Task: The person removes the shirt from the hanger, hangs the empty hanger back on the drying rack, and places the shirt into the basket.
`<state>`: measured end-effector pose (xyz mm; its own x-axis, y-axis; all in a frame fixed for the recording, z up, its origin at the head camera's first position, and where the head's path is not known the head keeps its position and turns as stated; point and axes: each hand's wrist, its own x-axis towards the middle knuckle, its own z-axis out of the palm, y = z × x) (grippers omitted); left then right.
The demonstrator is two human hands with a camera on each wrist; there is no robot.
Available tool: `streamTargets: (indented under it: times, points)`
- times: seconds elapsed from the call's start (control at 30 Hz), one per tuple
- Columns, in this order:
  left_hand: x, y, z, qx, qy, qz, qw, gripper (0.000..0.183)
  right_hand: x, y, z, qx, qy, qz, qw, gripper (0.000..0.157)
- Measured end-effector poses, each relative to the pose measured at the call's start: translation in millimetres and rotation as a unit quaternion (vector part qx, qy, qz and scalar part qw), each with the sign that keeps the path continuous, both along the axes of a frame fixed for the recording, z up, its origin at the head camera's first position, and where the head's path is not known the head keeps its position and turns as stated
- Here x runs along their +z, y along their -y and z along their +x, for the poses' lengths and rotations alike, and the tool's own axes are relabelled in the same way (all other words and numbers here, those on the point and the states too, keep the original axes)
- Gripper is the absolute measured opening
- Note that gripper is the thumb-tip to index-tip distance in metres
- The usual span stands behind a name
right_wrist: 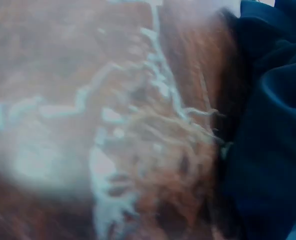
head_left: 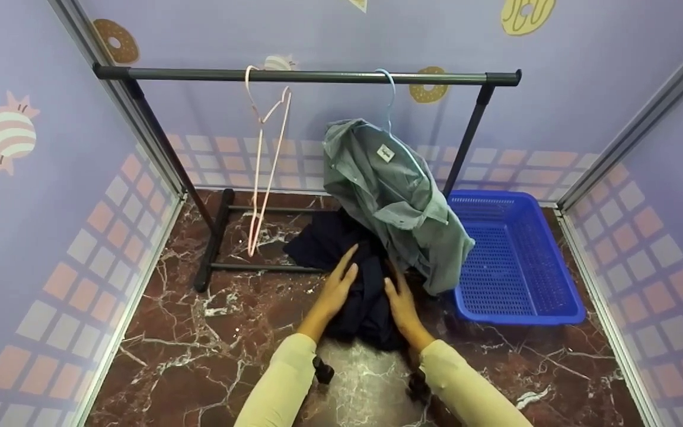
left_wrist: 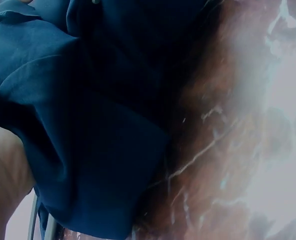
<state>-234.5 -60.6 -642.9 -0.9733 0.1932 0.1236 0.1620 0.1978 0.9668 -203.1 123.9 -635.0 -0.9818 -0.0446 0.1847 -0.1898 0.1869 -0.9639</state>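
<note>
A dark navy garment (head_left: 365, 296) lies crumpled on the marbled surface in the head view. My left hand (head_left: 335, 290) rests against its left side, fingers and thumb fairly straight. On the other side, my right hand (head_left: 402, 302) touches the cloth with extended fingers, some tips hidden by folds. The left wrist view shows navy cloth (left_wrist: 102, 150) beside part of the left hand (left_wrist: 7, 165), whose fingers are out of sight. Only navy cloth (right_wrist: 273, 145) and surface appear in the right wrist view. A grey-green shirt (head_left: 395, 190) hangs just beyond the right hand on a light-blue hanger (head_left: 390, 101).
A black rack (head_left: 318, 75) spans the back, carrying an unused pink hanger (head_left: 257, 172) on its left half. To the right stands a blue plastic basket (head_left: 546, 261). Patterned walls (head_left: 39, 237) enclose the brown marbled surface (head_left: 199, 356) on the left, back and right.
</note>
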Motion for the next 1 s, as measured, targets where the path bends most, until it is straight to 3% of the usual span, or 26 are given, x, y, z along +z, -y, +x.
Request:
streamTargets:
  times: [0.13, 0.23, 0.4, 0.47, 0.63, 0.67, 1.0]
  points:
    - [-1.2, -5.4, 4.7, 0.01, 0.003, 0.03, 0.9995, 0.052, 3.3, -5.8, -4.4, 0.038, 0.022, -0.037, 0.998, 0.058]
    - [-1.9, -9.1, 7.9, 0.024, 0.01, 0.039, 0.9989, 0.053, -5.5, -9.7, -11.3, 0.06, 0.036, -0.056, 0.996, 0.061]
    - [-0.6, -14.5, 12.0, 0.047, -0.003, 0.018, 0.9987, 0.053, -17.9, -11.5, -21.4, 0.063, 0.06, -0.059, 0.994, 0.073]
    - [6.8, -17.9, 15.7, 0.056, -0.013, 0.015, 0.9982, 0.053, -16.5, -11.3, -21.7, 0.062, 0.065, -0.065, 0.994, 0.078]
    - [15.9, -24.6, 19.5, 0.072, -0.032, -0.012, 0.9968, 0.054, -5.6, -13.7, -17.6, 0.061, 0.053, -0.082, 0.993, 0.081]
    - [13.1, -24.9, 18.6, 0.073, -0.04, -0.023, 0.9962, 0.054, -2.5, -15.0, -16.2, 0.061, 0.048, -0.079, 0.994, 0.081]
    - [45.2, -37.6, 34.1, 0.064, -0.133, -0.017, 0.989, 0.057, 36.7, -30.9, 0.1, 0.063, -0.027, -0.025, 0.997, 0.082]
